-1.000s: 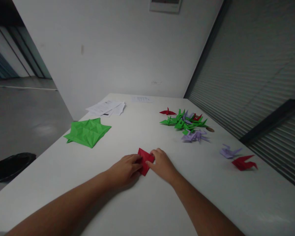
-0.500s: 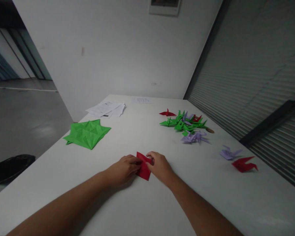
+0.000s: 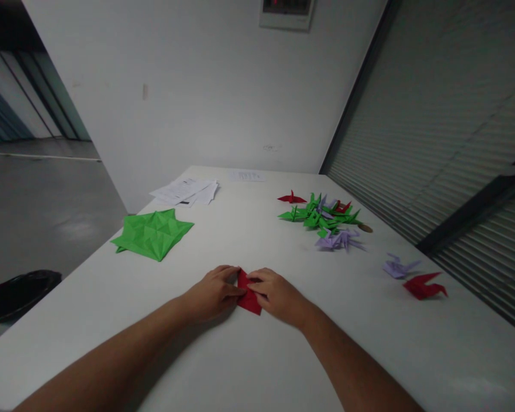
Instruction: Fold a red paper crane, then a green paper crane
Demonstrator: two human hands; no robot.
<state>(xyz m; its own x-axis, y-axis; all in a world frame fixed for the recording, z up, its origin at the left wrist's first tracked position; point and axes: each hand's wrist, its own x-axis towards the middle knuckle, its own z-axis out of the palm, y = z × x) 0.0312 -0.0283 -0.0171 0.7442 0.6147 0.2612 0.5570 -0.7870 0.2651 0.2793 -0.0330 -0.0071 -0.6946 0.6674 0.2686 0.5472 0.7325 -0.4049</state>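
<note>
1. The background is filled by a pale wall (image 3: 197,86), the right side by grey blinds (image 3: 433,109).
2. By the white desk (image 3: 223,366), all paper things are carried.
3. On its left, creased green sheets (image 3: 154,232) are laid, with printed papers (image 3: 182,190) spread behind them.
4. On its right, a pile (image 3: 315,217) is formed by green, lilac and red folded cranes.
5. By the left hand (image 3: 212,293), the red paper (image 3: 249,303) is held at its left edge; thumb and forefinger are a little parted.
6. By the right hand (image 3: 281,296), it is held at its right part, with the fingers bent and close together. Whether a fingertip is under the paper cannot be told.
7. The red paper is located on the desk, between both hands, and is partly hidden by them.
8. Nearer than the pile, a red crane (image 3: 424,287) is placed beside a lilac crane (image 3: 398,268).
</note>
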